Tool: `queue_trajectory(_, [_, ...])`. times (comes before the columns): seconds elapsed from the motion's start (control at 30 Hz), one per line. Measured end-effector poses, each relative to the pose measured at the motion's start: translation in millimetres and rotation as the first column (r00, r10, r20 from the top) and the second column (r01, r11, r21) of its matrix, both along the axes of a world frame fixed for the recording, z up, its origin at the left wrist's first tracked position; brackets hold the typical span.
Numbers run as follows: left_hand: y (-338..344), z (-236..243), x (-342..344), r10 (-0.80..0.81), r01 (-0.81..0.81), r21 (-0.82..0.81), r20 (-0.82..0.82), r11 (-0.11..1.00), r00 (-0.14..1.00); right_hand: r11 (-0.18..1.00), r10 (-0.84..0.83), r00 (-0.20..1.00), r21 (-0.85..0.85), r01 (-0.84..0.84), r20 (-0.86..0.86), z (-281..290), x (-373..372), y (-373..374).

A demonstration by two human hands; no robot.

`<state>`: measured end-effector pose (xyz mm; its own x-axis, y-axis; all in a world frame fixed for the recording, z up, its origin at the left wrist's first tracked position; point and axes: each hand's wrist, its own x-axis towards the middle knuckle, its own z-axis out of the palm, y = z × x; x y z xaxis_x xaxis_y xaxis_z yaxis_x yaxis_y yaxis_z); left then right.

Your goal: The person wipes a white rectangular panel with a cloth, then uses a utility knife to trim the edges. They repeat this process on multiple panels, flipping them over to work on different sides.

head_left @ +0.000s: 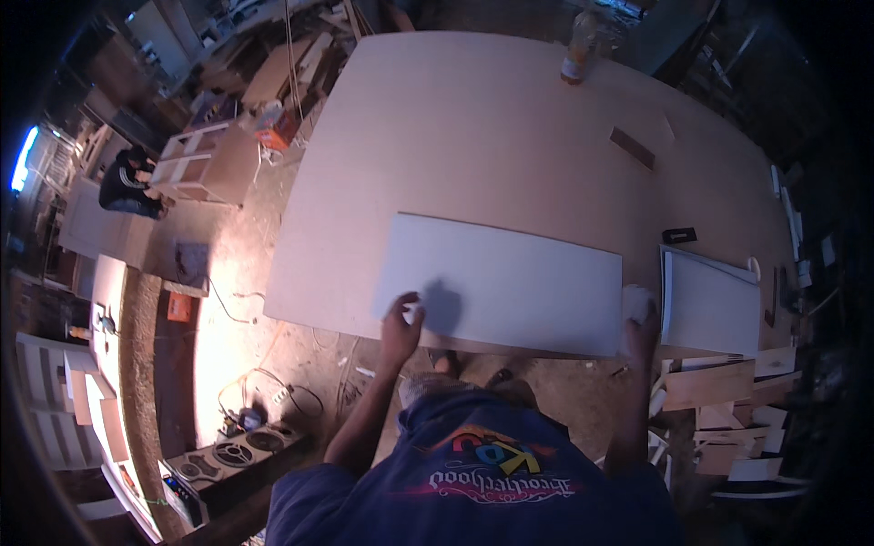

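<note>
A long white panel (510, 273) lies along the near edge of a large pale board (437, 127). My left hand (401, 328) is closed around a small white thing (414, 311) too small to name, over the panel's left part, casting a shadow. At the panel's right end, my right hand (643, 332) grips a pale, cloth-like wad (636, 298). To its right lie white sheets (706, 314) with a small black object (677, 235) at their top edge.
A bottle (574, 59) and brown strip (632, 146) lie farther back on the board. A person in dark clothes (127, 187) crouches by a wooden frame (209, 159) at left. Speaker unit (232, 460) and cables sit lower left; offcuts (728, 387) pile lower right.
</note>
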<state>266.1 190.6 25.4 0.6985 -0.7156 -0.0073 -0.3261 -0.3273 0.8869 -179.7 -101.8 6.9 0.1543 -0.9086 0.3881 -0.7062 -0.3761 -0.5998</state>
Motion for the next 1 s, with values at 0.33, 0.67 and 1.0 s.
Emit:
queue_trajectory(0.33, [24,13,-51,-0.437,0.528,0.264,-0.333,0.807,0.835,0.383,0.758,0.283,0.050,-0.922,-0.588,5,186,35])
queue_trajectory(0.67, [-6,-18,-136,0.047,0.012,0.192,-0.302,0.981,0.952,0.143,0.840,0.196,-0.141,-0.980,-0.506,-22,417,56])
queue_trajectory(1.0, [-55,-1,-186,0.357,-0.366,0.185,0.083,0.912,0.930,0.212,0.833,0.095,0.156,-0.965,-0.546,5,82,-30])
